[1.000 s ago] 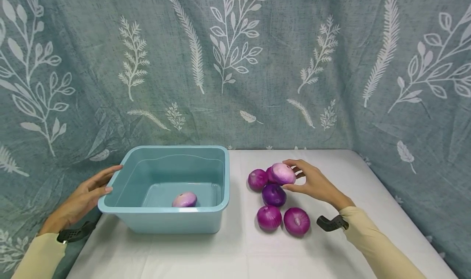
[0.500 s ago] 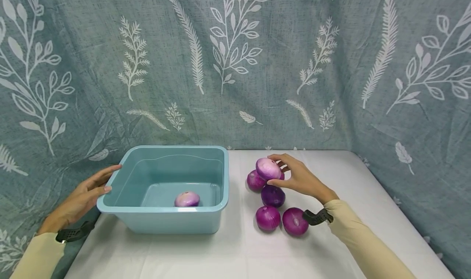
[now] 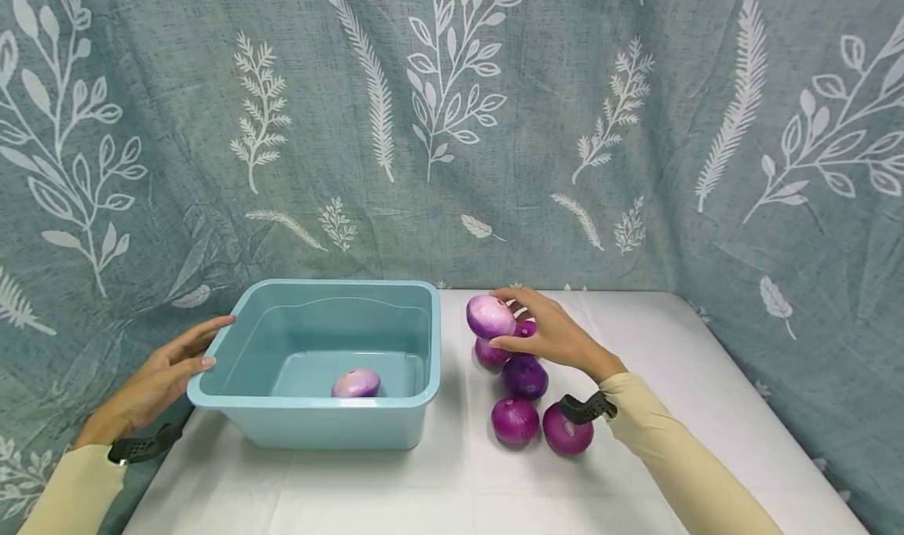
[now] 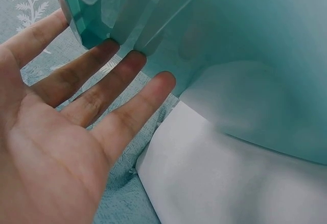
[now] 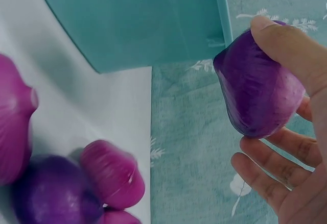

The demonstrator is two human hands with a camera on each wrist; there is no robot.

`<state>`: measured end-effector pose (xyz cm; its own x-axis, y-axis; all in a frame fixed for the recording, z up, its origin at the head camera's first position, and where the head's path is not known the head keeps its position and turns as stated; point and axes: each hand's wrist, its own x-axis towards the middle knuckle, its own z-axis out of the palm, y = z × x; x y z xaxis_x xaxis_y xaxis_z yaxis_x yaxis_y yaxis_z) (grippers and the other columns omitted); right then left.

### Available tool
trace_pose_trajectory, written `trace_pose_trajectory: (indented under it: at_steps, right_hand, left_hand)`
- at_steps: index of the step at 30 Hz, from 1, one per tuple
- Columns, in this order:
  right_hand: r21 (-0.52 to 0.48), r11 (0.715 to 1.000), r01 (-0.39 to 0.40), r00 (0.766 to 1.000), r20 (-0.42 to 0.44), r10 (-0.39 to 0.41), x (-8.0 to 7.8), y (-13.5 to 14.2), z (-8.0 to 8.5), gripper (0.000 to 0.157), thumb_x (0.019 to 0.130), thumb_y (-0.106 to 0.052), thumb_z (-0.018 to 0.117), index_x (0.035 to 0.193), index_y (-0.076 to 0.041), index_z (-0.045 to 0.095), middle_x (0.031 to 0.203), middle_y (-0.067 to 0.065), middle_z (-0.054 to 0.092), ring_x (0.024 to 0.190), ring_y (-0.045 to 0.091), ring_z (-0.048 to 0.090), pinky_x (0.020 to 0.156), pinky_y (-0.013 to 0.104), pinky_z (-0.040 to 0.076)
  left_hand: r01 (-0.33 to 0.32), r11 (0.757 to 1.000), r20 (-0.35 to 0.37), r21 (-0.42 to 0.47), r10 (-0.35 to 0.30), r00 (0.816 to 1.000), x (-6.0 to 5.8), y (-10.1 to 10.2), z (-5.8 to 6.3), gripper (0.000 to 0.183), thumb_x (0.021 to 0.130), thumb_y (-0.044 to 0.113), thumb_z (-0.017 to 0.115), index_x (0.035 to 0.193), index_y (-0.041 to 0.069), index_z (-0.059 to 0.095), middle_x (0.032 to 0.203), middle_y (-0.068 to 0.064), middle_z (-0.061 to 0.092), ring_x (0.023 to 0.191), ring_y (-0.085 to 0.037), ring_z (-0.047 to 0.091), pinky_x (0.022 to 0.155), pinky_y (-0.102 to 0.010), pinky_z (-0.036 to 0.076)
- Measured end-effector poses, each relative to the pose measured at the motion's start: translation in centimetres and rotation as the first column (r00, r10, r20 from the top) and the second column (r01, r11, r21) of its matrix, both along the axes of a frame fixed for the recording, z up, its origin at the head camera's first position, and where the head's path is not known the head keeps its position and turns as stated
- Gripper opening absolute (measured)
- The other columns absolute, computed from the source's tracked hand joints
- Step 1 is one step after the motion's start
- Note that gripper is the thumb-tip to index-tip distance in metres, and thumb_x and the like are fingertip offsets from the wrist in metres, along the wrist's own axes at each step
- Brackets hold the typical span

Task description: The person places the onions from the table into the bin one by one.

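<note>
My right hand [image 3: 561, 337] pinches a pale purple-and-white onion [image 3: 487, 317] between thumb and fingers, raised over the other onions, to the right of the tub. In the right wrist view the thumb lies across the top of this onion [image 5: 255, 89], whose darker purple side faces the camera. A light blue plastic tub [image 3: 318, 423] stands on the left, with one pale purple onion [image 3: 356, 383] on its floor. My left hand [image 3: 158, 378] is at the tub's left rim. In the left wrist view its straight fingers [image 4: 130, 117] touch the outside of the tub wall.
Below and behind the right hand lie several red onions, among them a dark purple onion [image 3: 525, 376], a magenta onion [image 3: 515, 421] and another magenta onion [image 3: 567, 433] partly behind the wrist strap. A white cloth [image 3: 395, 488] covers the table. A leaf-patterned teal curtain [image 3: 438, 205] hangs behind.
My right hand has carried the pale onion left and slightly up, from over the right of the pile toward the tub. The left hand stays at the rim.
</note>
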<state>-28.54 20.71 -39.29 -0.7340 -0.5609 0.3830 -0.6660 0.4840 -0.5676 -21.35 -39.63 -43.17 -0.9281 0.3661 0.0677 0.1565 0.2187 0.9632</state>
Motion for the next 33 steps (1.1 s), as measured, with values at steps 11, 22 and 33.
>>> trace_pose_trajectory:
  at_steps: [11, 22, 33]
  right_hand:
    - [0.005, 1.0, -0.008, 1.0, 0.024, 0.008, -0.2, -2.0, 1.2, 0.076, 0.081, -0.046, 0.088, 0.146, -0.024, 0.055, 0.129, -0.006, 0.06, 0.109, 0.015, 0.061, 0.085, 0.033, 0.057]
    - [-0.021, 0.996, -0.084, 0.996, -0.037, 0.083, -0.3, -4.4, 1.5, 0.072, 0.083, -0.045, 0.087, 0.143, -0.022, 0.057, 0.132, -0.009, 0.06, 0.11, 0.012, 0.059, 0.092, 0.032, 0.054]
    - [-0.05, 0.991, -0.126, 0.992, 0.002, 0.126, 0.0, -6.7, 1.7, 0.074, 0.084, -0.044, 0.086, 0.147, -0.021, 0.055, 0.135, -0.008, 0.058, 0.114, 0.013, 0.059, 0.096, 0.035, 0.053]
  left_hand:
    - [-0.004, 1.0, -0.01, -0.008, 0.004, 1.0, 0.1, 0.1, 0.1, 0.064, 0.109, 0.006, 0.044, 0.167, 0.021, 0.02, 0.171, 0.003, 0.011, 0.139, 0.009, 0.025, 0.096, -0.013, 0.04]
    - [0.008, 1.0, 0.004, -0.005, -0.008, 1.0, 0.1, 0.1, 0.1, 0.063, 0.11, 0.007, 0.043, 0.167, 0.022, 0.019, 0.172, 0.004, 0.007, 0.144, 0.004, 0.019, 0.104, -0.022, 0.036]
    - [0.008, 1.0, 0.017, 0.006, -0.008, 1.0, 0.0, 0.2, 0.2, 0.064, 0.11, 0.008, 0.043, 0.167, 0.023, 0.018, 0.171, 0.005, 0.009, 0.139, 0.009, 0.022, 0.105, -0.081, 0.011]
